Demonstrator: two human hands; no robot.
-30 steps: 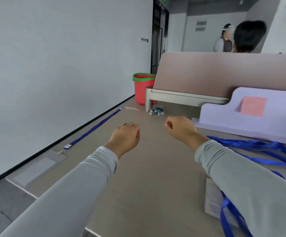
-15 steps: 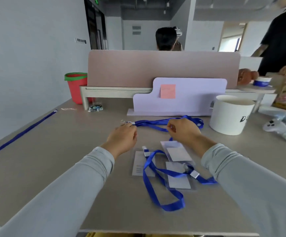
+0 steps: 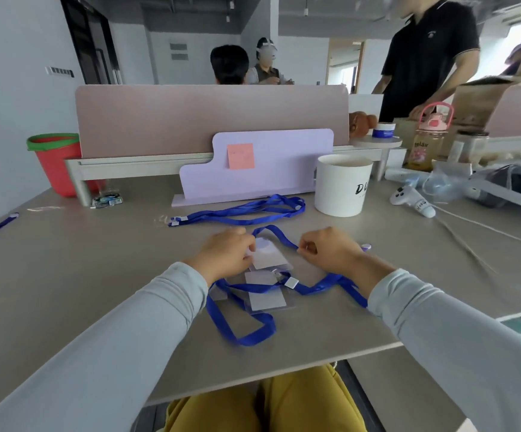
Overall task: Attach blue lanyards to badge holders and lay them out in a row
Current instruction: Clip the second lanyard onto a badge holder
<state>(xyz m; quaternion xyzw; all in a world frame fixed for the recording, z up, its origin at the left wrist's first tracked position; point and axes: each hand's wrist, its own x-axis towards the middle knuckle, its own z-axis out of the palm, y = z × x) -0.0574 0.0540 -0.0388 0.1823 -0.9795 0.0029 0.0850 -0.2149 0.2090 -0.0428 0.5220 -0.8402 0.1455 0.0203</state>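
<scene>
Now left grip (image 3: 225,255) pinches badge holder (image 3: 268,258)

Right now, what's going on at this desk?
A person seated at the table is putting badges together. The left hand grips a badge holder, and the right hand pinches a blue lanyard beside it. I cannot tell whether the clip is attached. More holders lie tangled with a looped lanyard nearer the person, and spare lanyards lie farther back. No row is laid out yet.
</scene>
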